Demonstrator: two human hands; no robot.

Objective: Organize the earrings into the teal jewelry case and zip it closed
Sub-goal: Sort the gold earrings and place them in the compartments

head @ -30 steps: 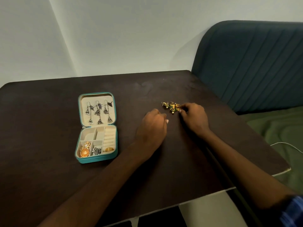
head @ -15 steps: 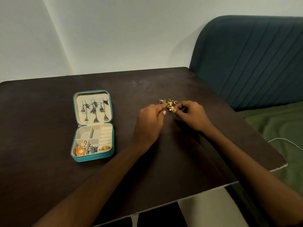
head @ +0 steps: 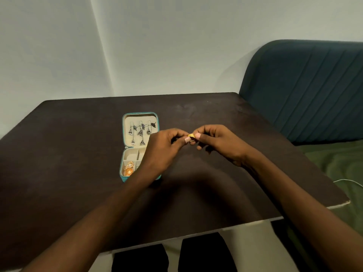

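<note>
The teal jewelry case [head: 124, 134] lies open on the dark table, lid flat at the back. Three silver dangling earrings [head: 140, 132] hang on the lid's cream lining. An orange-gold piece [head: 128, 169] lies in the front left compartment. Right of the case and above the table, my left hand [head: 165, 149] and my right hand [head: 218, 143] meet. Both pinch a small gold earring [head: 191, 136] between thumb and fingertips. My left hand and forearm cover the right side of the case's tray.
The dark brown table [head: 59, 154] ends in a pale front edge near me. A teal padded headboard [head: 306, 91] and green bedding [head: 337, 163] stand to the right, with a white cable [head: 347, 181] on the bedding. Plain wall behind.
Both hands lifted off the table, and now hold one gold earring between them, nearer the case. The view shifted, so the case sits closer to the middle.
</note>
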